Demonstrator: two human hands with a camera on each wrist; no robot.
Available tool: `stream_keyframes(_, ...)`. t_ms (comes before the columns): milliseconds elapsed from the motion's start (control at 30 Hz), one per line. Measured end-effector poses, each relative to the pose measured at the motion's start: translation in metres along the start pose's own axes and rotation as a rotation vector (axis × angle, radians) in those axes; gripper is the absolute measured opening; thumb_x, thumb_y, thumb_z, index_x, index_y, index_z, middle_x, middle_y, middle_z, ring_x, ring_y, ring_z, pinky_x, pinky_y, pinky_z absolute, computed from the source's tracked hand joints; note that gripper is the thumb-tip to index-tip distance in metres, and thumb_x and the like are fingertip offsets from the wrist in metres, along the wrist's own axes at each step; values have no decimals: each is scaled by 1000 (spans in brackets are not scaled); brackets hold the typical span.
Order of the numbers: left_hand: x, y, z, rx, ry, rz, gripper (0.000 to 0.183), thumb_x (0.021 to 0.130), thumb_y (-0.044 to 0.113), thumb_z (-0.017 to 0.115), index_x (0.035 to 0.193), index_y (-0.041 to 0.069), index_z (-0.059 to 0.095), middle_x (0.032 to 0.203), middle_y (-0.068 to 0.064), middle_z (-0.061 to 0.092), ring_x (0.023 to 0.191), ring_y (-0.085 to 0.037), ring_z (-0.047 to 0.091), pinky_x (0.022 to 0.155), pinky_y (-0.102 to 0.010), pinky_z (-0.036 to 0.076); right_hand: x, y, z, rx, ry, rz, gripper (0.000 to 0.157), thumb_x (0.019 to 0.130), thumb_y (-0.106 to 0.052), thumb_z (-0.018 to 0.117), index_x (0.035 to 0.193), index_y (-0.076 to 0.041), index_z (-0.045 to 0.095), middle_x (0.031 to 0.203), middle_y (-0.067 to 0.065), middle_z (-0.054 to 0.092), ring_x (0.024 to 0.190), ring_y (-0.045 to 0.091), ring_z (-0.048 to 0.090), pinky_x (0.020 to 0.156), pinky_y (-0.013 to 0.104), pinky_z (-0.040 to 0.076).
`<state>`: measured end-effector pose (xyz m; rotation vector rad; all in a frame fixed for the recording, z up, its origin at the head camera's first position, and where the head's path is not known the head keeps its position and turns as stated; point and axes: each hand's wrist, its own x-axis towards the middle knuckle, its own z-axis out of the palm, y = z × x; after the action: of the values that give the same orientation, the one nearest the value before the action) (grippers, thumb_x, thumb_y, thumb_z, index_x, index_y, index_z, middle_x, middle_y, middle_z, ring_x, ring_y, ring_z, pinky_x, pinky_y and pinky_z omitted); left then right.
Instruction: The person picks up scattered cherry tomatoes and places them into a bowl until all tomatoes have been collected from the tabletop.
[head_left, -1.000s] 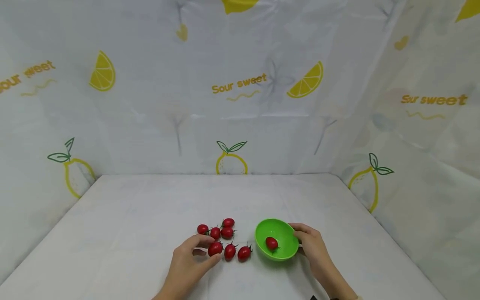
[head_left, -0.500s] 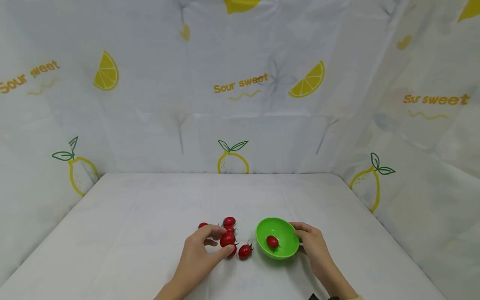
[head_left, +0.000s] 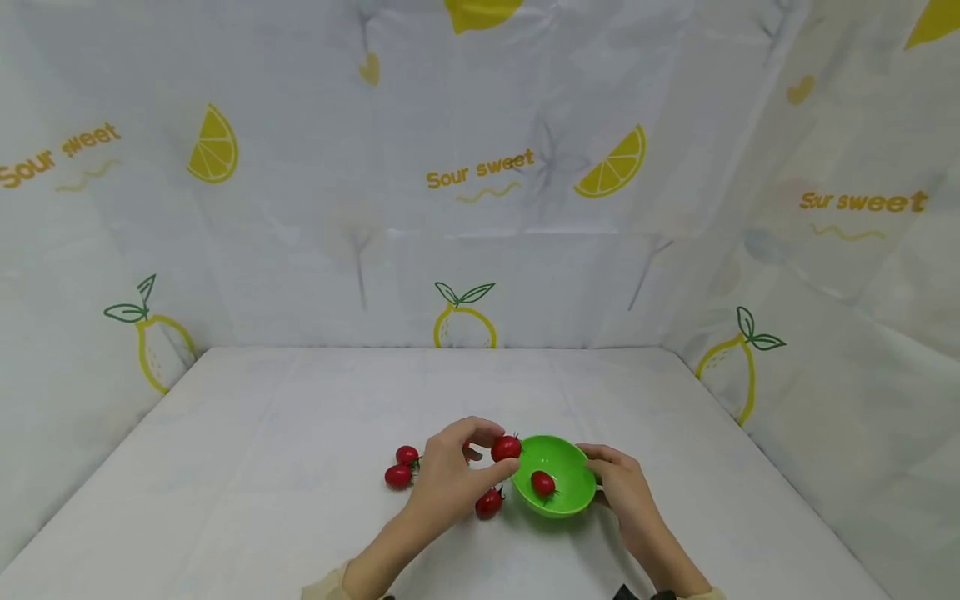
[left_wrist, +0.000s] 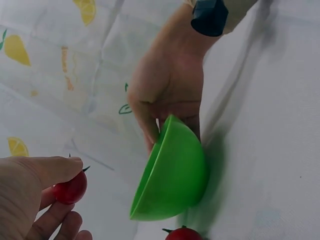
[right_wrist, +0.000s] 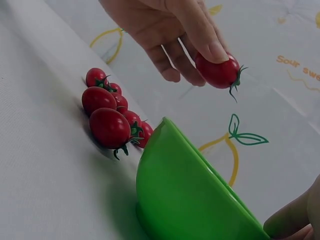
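My left hand (head_left: 450, 475) pinches a red cherry tomato (head_left: 506, 447) between thumb and fingers, above the table at the bowl's left rim. Its green stem points right, towards the bowl. My right hand (head_left: 626, 492) grips the right rim of a small green bowl (head_left: 564, 457), with the thumb at the edge. The bowl tilts towards the left, as the left wrist view shows. One cherry tomato (head_left: 542, 482) lies inside it. Left of the bowl, a loose tomato (head_left: 489, 503) sits near my left hand, which hides part of the group behind it.
Several cherry tomatoes (right_wrist: 110, 128) with green stems lie bunched on the white-covered table (head_left: 262, 500). Two of them, one tomato (head_left: 407, 455) behind another (head_left: 398, 476), show left of my left hand. A lemon-printed cloth (head_left: 300, 208) stands around the back and sides.
My left hand has lifted the tomato and carried it right, from the group to the bowl's left rim. Tomatoes at the far left are uncovered. The right hand and bowl have barely moved.
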<state>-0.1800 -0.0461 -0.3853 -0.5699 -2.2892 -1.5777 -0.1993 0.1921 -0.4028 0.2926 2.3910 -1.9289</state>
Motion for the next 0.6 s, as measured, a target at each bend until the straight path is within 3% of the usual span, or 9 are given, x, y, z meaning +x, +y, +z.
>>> stream_keyframes(267, 6, -10, 20, -28, -90, -51, 25, 83, 21, 80, 104, 14, 69, 95, 11, 67, 91, -10, 61, 77, -37, 53, 1, 1, 0, 4, 0, -6, 35, 99, -8, 44, 128, 7, 58, 124, 19, 58, 96, 23, 60, 77, 36, 52)
stream_keyframes(600, 4, -12, 34, 4, -114, -69, 24, 82, 18, 82, 102, 12, 69, 96, 9, 66, 93, -13, 61, 77, -34, 52, 0, 0, 0, 5, 1, -6, 35, 98, -8, 44, 127, 7, 58, 122, 18, 60, 93, 23, 60, 76, 35, 52)
